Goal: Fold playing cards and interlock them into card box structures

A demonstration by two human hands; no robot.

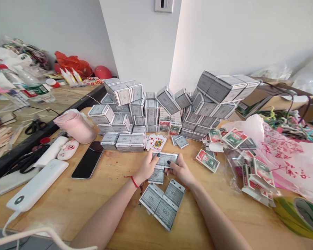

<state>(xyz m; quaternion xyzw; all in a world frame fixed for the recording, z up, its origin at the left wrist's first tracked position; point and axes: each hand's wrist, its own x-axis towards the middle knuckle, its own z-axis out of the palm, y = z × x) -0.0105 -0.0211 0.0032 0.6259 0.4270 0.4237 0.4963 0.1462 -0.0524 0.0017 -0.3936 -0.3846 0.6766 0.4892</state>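
Observation:
Between my hands is a flat strip of grey-patterned playing cards (165, 160), back side up. My left hand (149, 166) grips its left end, thumb on top. At the right end my right hand (180, 170) holds it the same way. Directly beneath lies another playing card (155, 176) on the table. Closer to me rests a folded piece made of cards (163, 205), with white edges showing. Beyond my hands, a few face-up cards (158, 142) lie fanned out, and some face-down cards (179, 141) sit to their right.
Stacked card blocks (130, 137) line the back of the table, rising to a tall right stack (216, 93). A black phone (87, 161) and white power bank (38, 185) lie left. Torn card boxes (259, 177), pink plastic (284, 152) and a tape roll (299, 215) occupy the right.

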